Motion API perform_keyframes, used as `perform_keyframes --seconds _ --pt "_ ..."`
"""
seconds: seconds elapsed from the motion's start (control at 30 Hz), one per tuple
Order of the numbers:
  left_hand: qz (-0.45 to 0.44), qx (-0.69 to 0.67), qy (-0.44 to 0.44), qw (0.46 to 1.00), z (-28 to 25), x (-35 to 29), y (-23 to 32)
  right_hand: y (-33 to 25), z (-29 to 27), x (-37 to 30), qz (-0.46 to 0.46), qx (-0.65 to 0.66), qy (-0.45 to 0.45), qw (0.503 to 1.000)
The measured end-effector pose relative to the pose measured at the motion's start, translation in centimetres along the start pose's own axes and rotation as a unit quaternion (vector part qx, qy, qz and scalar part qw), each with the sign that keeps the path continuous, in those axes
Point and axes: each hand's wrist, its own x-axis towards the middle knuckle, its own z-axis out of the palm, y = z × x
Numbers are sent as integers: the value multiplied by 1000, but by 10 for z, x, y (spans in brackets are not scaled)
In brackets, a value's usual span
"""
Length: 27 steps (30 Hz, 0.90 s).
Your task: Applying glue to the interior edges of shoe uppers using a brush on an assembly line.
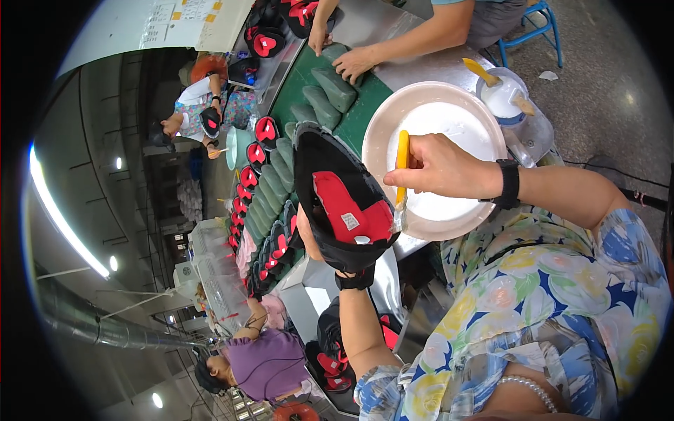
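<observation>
My left hand (307,237) holds up a black shoe upper (309,147) with a red insole (344,203) and a small white label inside. Most of that hand's fingers are hidden behind the shoe. In my right hand (446,168) is a brush with a yellow handle (402,158), gripped between thumb and fingers. The brush tip points down at the shoe's edge and appears to touch it. Just beyond the shoe, partly under my right hand, sits a wide pale pink basin (374,119) containing white liquid (467,133).
A smaller tub (502,102) of white liquid with brushes stands beyond the basin. Grey-green soles (323,105) and red-lined shoe uppers (265,130) line the green belt (375,98). Across it, a co-worker's hand (354,64) touches a sole. More uppers (330,351) lie nearby at lower left.
</observation>
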Motion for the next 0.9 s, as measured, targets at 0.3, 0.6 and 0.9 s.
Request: perform_keyframes --seconds 0.3,0.6,0.9 --pt "-369 -317 -245 839 -28 10 -7 1 -26 24 -239 8 9 971" --pt "-452 -371 -183 790 2 -43 46 -20 16 25 -511 32 -151 846" --pt "-421 -351 -130 826 2 -41 51 15 -7 46 -366 -131 -121 913"
